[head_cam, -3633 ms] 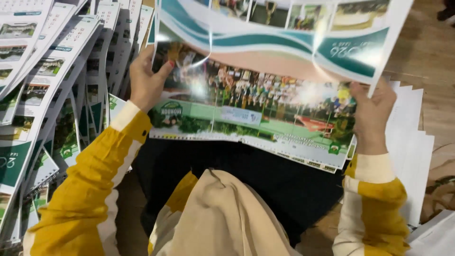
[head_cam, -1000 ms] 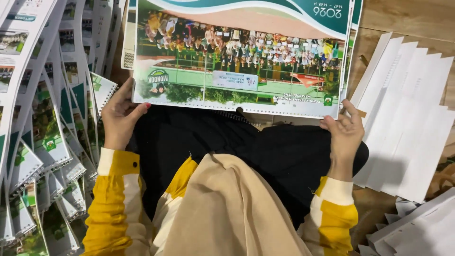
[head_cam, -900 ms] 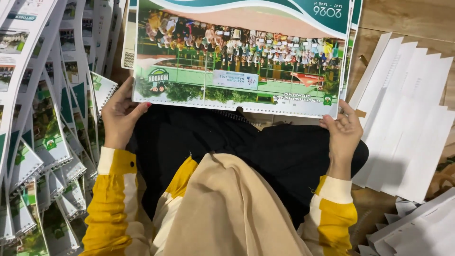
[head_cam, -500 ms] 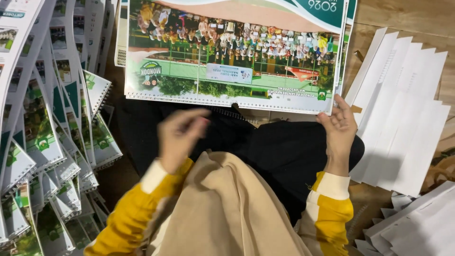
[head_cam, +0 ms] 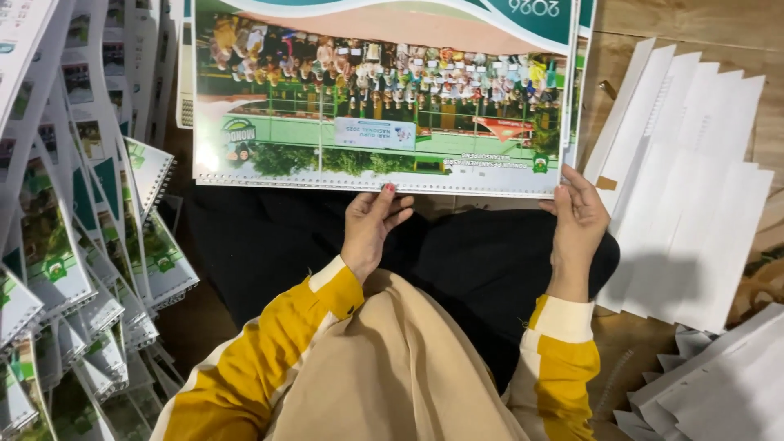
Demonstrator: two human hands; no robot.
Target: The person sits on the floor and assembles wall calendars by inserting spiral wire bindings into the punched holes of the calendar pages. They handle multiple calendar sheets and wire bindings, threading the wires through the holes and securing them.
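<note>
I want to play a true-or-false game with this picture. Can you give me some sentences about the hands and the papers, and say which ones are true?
1. The right hand touches the big printed sheet at its lower right corner. True.
2. The left hand grips a pair of scissors. False: it holds nothing and only its fingertips reach the sheet's bottom edge.
3. Plain white sheets lie fanned out to the right. True.
4. The sleeves are blue. False: they are yellow with white cuffs.

A green-and-teal printed poster sheet (head_cam: 380,94) lies ahead; similar printed sheets (head_cam: 73,229) fan out left.
</note>
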